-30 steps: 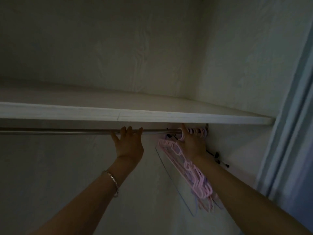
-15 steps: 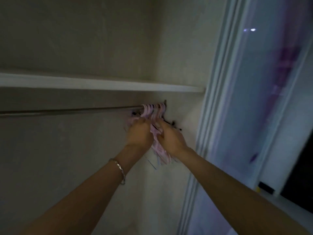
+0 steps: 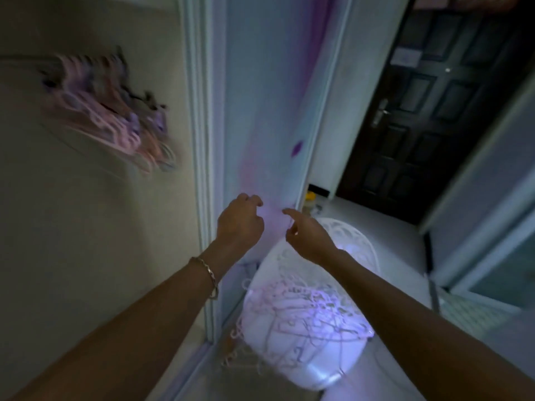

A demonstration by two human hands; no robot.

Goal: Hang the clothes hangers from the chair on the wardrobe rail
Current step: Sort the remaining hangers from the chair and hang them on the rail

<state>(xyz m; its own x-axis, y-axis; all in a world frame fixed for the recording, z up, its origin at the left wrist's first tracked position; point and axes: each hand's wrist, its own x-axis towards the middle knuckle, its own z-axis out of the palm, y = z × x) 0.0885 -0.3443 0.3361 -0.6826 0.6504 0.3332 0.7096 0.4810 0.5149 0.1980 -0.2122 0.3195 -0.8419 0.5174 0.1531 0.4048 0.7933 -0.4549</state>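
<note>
In the head view, both bare arms reach forward through the middle of the frame, with neither hand holding anything. The left hand [image 3: 240,221], just left of centre, is seen from the back, its fingers loosely curled inward around nothing, and a thin metal bracelet [image 3: 207,273] circles its wrist. The right hand [image 3: 309,238] is just beside it and apart from it. Its forefinger is stretched towards the upper left and its other fingers are relaxed and slightly bent. In the upper left of the frame a bunch of pink and purple hangers [image 3: 110,111] hangs packed together from the wardrobe rail [image 3: 20,57], close to the wardrobe's side wall. Motion blur smears this part, so the hangers cannot be counted and the rail is only a faint line. Below the hands, in the lower centre, stands a white plastic chair [image 3: 324,374] with a lattice backrest [image 3: 347,241]. On its seat lies a tangled pile of pale pink hangers [image 3: 304,305], and a few spill over the seat's left edge. The chair is lit with a bluish-violet glow. A pale sliding door panel [image 3: 269,96] with pink and purple smudges rises behind the hands, edged on the left by the white wardrobe frame [image 3: 199,140]. A dark panelled door [image 3: 434,111] with a metal handle [image 3: 382,111] fills the upper right. At its foot, near the panel's lower corner, sits a small yellow-topped container [image 3: 311,198], too blurred to identify.
</note>
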